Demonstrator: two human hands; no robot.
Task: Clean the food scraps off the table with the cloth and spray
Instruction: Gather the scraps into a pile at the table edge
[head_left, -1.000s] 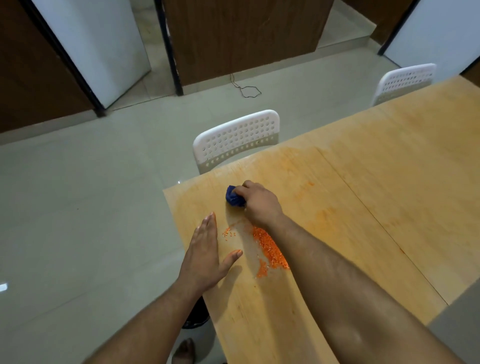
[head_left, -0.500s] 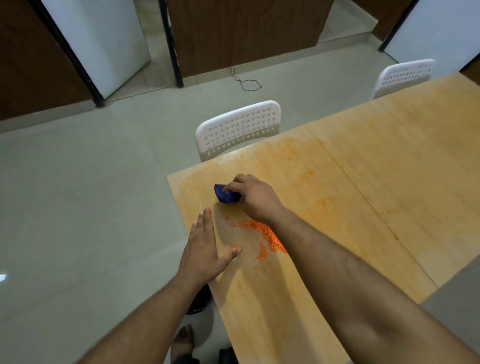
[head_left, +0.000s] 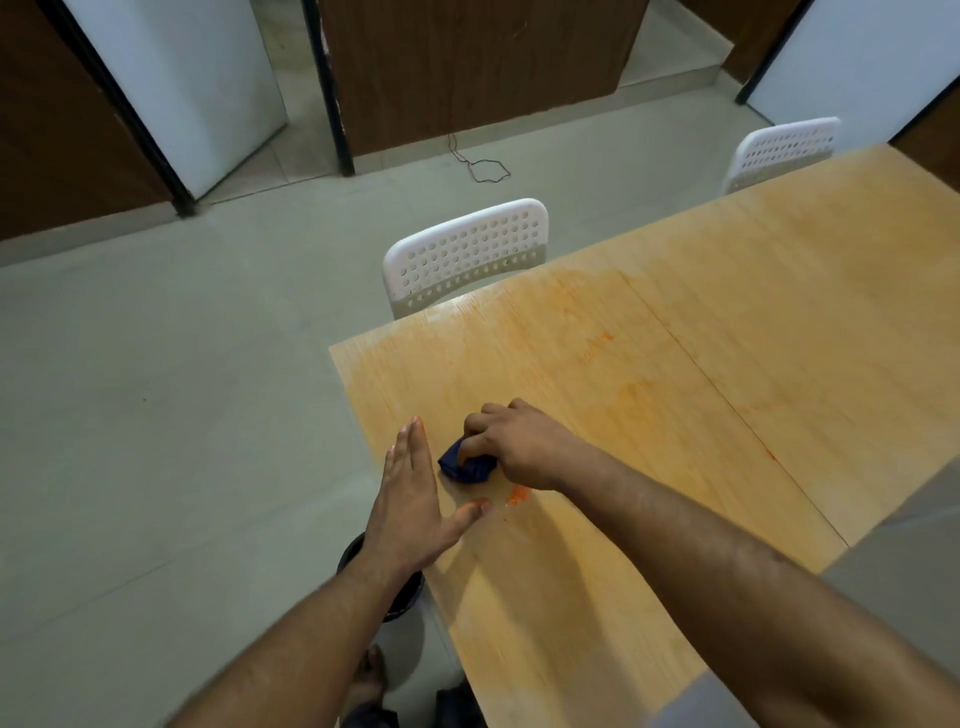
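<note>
1. Gripping the crumpled blue cloth (head_left: 467, 466) with our right hand (head_left: 519, 447), we have the fingers curled over it and press it onto the wooden table (head_left: 675, 415) near its left edge
2. Our left hand (head_left: 410, 499) lies flat at that edge, fingers straight and together, thumb spread toward the cloth, holding nothing; its fingers sit just beside the cloth
3. We see a small orange clump of food scraps (head_left: 517, 495) on the table just below our right wrist, close to the left thumb tip
4. Faint orange smears (head_left: 597, 348) mark the wood farther out
5. We see no spray bottle
6. Under our left wrist, a dark bin (head_left: 400, 597) stands on the floor beside the table
7. Two white perforated chairs (head_left: 467, 254) are tucked against the far side
</note>
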